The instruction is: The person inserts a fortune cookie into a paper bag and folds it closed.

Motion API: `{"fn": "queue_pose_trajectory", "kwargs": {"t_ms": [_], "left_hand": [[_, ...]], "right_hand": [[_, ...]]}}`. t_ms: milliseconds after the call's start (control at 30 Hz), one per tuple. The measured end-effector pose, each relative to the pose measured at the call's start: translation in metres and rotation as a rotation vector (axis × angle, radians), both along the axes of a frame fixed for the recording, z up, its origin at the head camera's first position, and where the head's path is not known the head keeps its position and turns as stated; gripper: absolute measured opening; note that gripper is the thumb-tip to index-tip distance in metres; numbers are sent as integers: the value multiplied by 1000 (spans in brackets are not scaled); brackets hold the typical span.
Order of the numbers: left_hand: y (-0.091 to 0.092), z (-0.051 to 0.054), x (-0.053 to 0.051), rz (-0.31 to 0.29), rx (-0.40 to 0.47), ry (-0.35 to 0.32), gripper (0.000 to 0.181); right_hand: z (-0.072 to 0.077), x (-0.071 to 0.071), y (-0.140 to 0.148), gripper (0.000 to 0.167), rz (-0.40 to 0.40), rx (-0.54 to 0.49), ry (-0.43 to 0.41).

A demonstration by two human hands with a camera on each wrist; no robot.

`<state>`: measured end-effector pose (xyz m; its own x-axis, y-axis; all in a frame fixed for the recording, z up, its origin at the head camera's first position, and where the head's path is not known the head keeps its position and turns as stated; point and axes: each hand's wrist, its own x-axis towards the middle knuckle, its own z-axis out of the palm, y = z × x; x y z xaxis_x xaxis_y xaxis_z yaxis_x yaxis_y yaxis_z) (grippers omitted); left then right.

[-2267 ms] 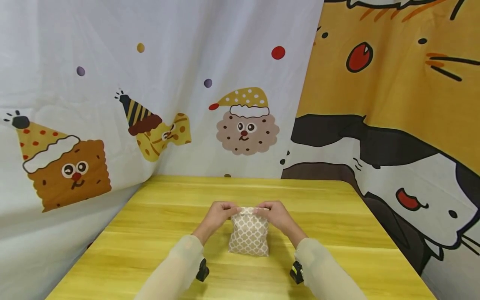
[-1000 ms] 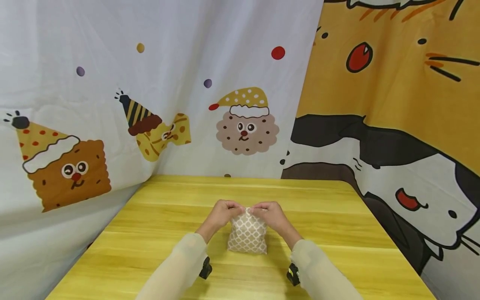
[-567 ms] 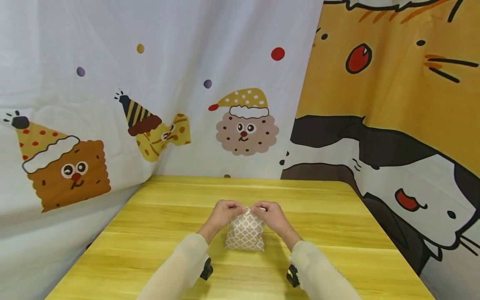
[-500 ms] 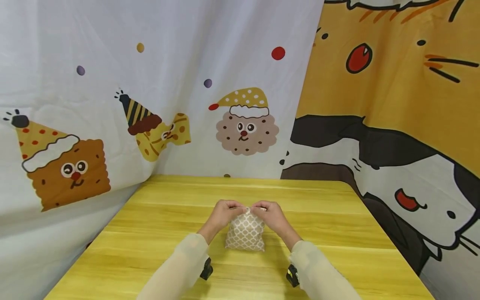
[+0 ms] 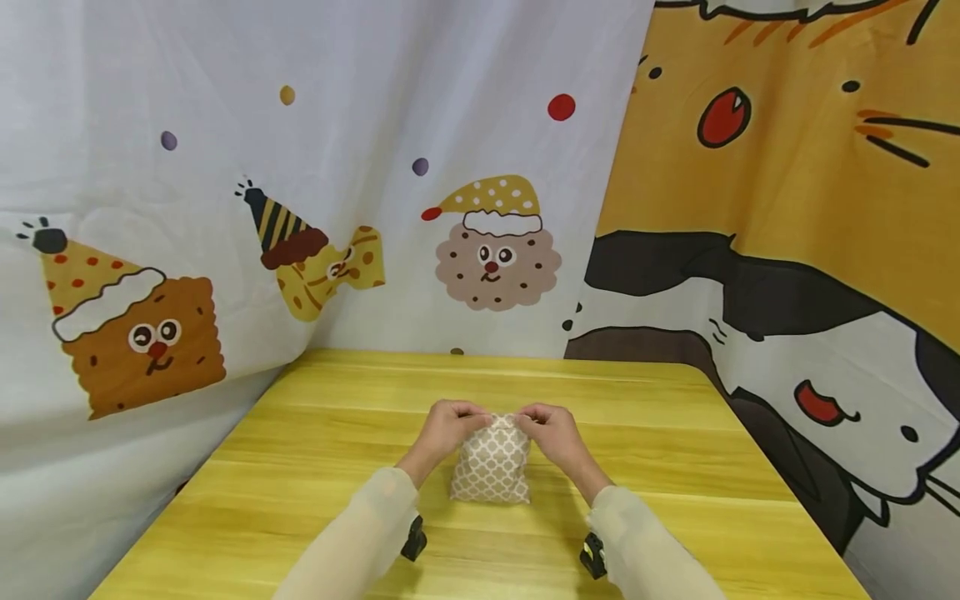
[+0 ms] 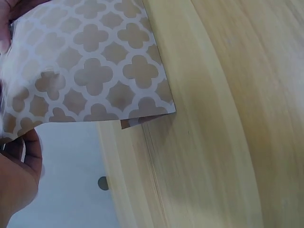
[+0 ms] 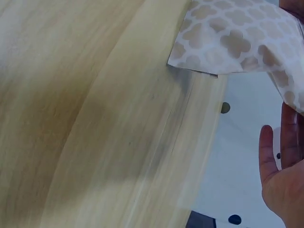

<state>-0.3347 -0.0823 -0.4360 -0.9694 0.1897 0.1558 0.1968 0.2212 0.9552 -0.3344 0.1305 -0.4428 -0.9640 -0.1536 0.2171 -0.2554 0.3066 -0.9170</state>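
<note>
A small beige paper bag (image 5: 491, 467) with a white lattice pattern stands upright on the table, its top edge folded over. My left hand (image 5: 448, 429) pinches the bag's top left corner between thumb and fingers. At the top right corner, my right hand (image 5: 553, 433) pinches the paper in the same way. Seen from the left wrist, the bag (image 6: 92, 71) has its bottom edge on the wood and the left hand (image 6: 21, 175) at its top. In the right wrist view, the paper bag (image 7: 228, 42) is creased near the right hand (image 7: 285, 185). The bag's contents are hidden.
The wooden table (image 5: 315, 500) extends around the bag on all sides. Behind it hangs a white curtain (image 5: 225, 67) with cartoon prints, and a cat-patterned cloth (image 5: 675, 183) hangs at the right. Each wrist carries a small black device.
Both hands drew inward along the bag's top, and the bag shifted slightly left. Since half a second ago my right hand has moved back right, widening the gap between the hands.
</note>
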Motion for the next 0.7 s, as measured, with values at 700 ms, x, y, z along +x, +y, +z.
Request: {"fn": "queue_pose_trajectory", "kwargs": {"t_ms": [700], "left_hand": [[1,3,-4,19,-2,0,16]], "right_hand": [[2,1,-1,15,-6,14,4]]}}
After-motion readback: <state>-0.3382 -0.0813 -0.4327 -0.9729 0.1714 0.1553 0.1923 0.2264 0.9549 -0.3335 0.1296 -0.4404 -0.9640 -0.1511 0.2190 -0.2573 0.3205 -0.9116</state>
